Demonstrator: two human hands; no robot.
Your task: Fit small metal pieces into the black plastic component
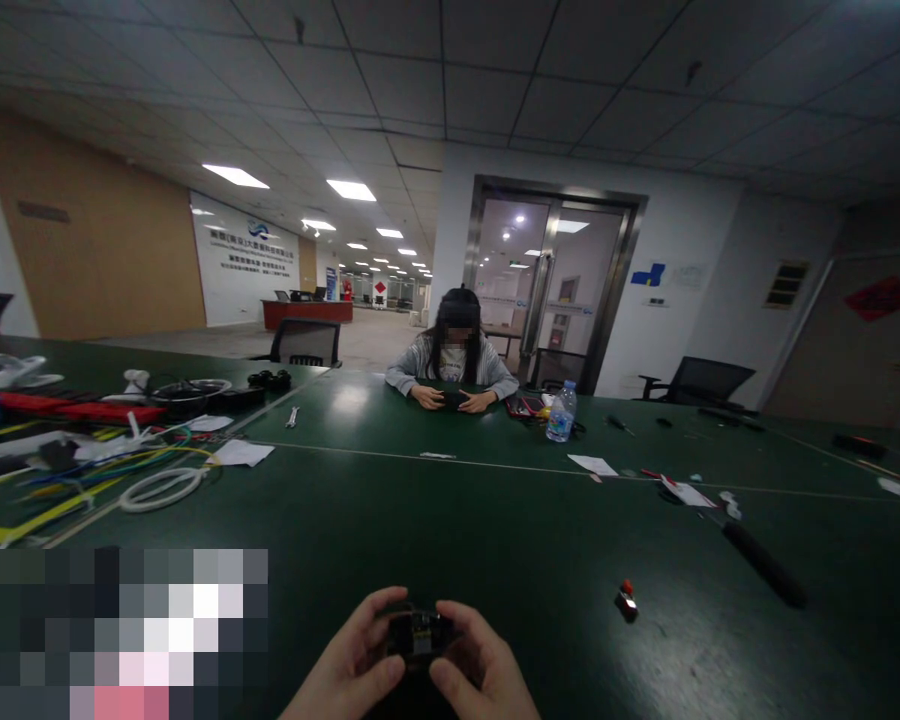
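Observation:
Low in the middle of the view, a small dark device [421, 636] with a lighter patch on its face is held between both hands. My left hand [356, 655] grips its left end, the thumb at the near edge and the fingers curled behind. On the other end, my right hand [484, 660] has its thumb and fingers closed in the same way. The exact kind of device is too dark to make out. To the right of my hands, a small red and silver object [627, 602] lies on the green table [495, 540].
A person [454, 360] sits across the table, both hands on a dark object. A water bottle [561, 412] stands near them. Cables [161, 490] and papers [244, 453] lie left; a black-handled tool [763, 563] lies right. A wrench [292, 417] is farther back.

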